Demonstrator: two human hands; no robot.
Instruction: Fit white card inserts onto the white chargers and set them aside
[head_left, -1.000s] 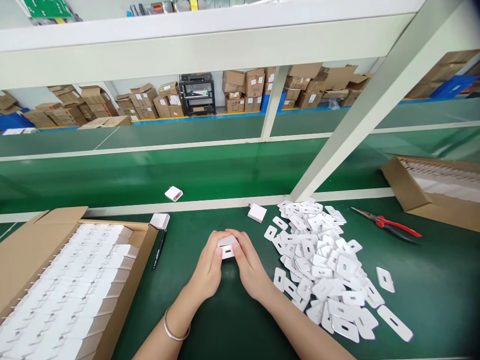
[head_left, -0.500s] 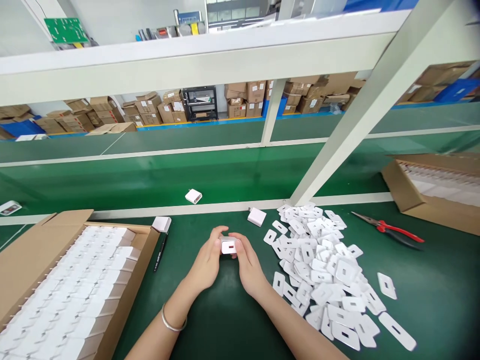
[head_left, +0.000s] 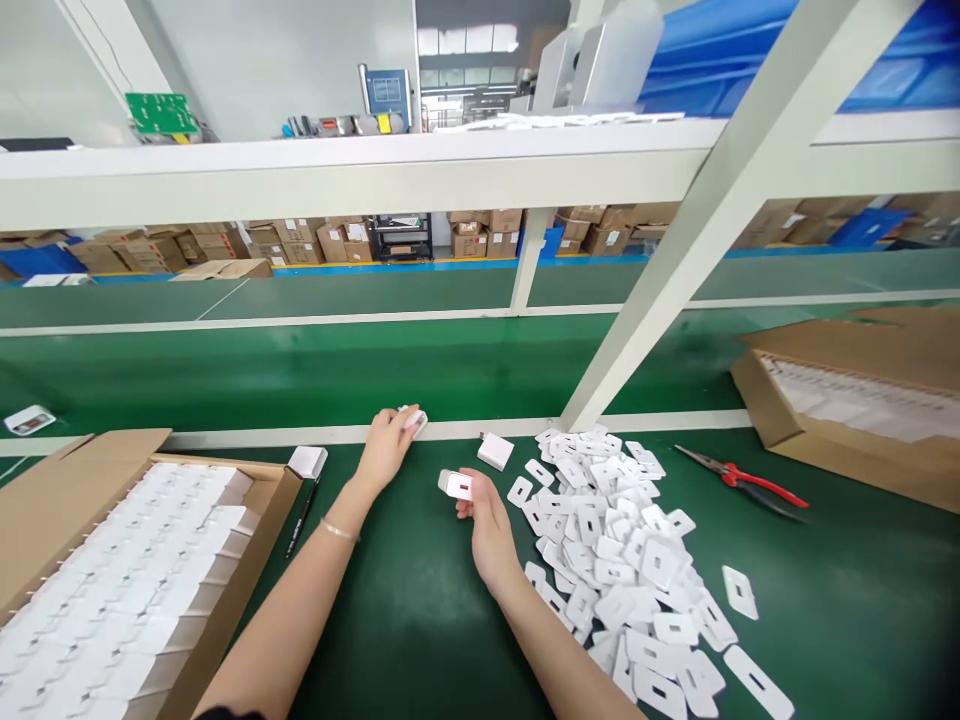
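Observation:
My left hand [head_left: 384,450], with a bangle at its wrist, reaches to the white strip past the green work surface. Its fingers are closed on a white charger [head_left: 418,424], partly hidden beneath them. Nearer to me, my right hand [head_left: 491,535] pinches a second white charger [head_left: 457,486], its end with a dark red slot turned towards me. Another white charger [head_left: 496,451] lies on the surface beyond my right hand. To the right of that hand spreads a heap of flat white slotted plates [head_left: 622,560].
On the left, an open carton [head_left: 262,540] holds rows of white chargers. A white block [head_left: 307,461] and a black pen [head_left: 302,520] lie beside it. Red-and-black pliers [head_left: 742,480] and another carton [head_left: 847,450] are at right. A slanting post [head_left: 675,270] rises behind the heap.
My left hand has left the charger held between both hands, reached forward and taken hold of the one at the far strip. My right hand keeps its charger. The view has tilted up.

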